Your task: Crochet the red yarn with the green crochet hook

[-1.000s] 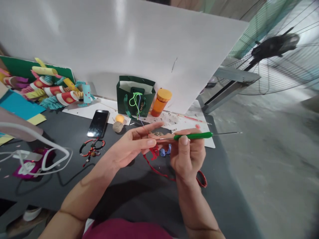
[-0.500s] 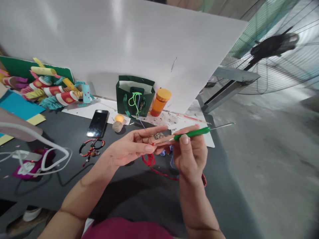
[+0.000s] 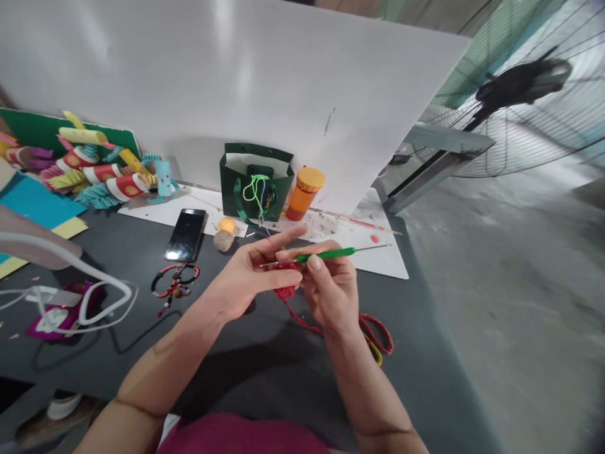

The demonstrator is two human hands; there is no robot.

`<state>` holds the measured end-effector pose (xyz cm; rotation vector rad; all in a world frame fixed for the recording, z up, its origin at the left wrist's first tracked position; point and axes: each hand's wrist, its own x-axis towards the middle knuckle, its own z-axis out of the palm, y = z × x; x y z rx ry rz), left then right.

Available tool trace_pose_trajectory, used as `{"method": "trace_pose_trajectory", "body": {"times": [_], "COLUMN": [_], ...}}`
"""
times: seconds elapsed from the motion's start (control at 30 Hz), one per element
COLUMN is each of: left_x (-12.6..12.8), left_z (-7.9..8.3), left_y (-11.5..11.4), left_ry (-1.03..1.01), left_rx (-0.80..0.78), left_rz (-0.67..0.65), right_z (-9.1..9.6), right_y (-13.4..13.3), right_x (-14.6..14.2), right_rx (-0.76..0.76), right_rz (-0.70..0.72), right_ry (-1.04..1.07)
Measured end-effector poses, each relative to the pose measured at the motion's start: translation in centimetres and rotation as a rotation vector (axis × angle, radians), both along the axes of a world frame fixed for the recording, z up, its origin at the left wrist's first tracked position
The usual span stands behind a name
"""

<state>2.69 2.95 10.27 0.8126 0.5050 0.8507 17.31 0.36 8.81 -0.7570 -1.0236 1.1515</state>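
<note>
My right hand (image 3: 328,293) pinches a crochet hook with a green handle (image 3: 326,255), its metal tip pointing left into a small red crochet piece (image 3: 285,284). My left hand (image 3: 246,277) grips that red piece between thumb and fingers, index finger stretched out above it. Red yarn (image 3: 302,323) trails from the piece down onto the dark table (image 3: 265,366) and loops to a red-and-yellow strand (image 3: 375,334) at my right wrist.
A dark green paper bag (image 3: 256,183) and an orange jar (image 3: 305,193) stand against the white board (image 3: 236,82). A black phone (image 3: 186,234), two small balls (image 3: 224,234), a bead bracelet (image 3: 174,280), white cables (image 3: 85,296) and paper crafts (image 3: 99,170) lie left. A fan (image 3: 520,88) stands right.
My right hand and the hook have slid left and slightly down, so the hook tip now enters the red piece. My left hand has closed tighter around the piece.
</note>
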Motion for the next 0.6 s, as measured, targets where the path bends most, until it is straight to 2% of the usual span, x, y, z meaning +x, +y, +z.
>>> {"method": "trace_pose_trajectory", "body": {"times": [0.07,0.2,0.27,0.47,0.6], "left_x": [-0.1,-0.2,-0.2,0.0,0.3], "left_z": [0.2,0.5,0.7,1.1,0.9], "left_y": [-0.1,-0.2,-0.3,-0.7,-0.8], "left_ry": [0.054,0.076,0.109,0.300,0.326], "left_rx": [0.031,0.125,0.151,0.272,0.304], "left_rz": [0.073,0.114,0.142,0.288,0.338], "right_z": [-0.4,-0.7,-0.8,-1.0,-0.6], "right_y": [0.2,0.5,0.6,0.3,0.1], "right_x": [-0.2,0.2,0.4,0.3,0.6], "right_rx": [0.013,-0.015,0.001,0.179,0.189], "right_rz": [-0.081,-0.217,-0.243,-0.359,-0.355], "right_ry": [0.009,-0.006,-0.045,-0.303,-0.372]}}
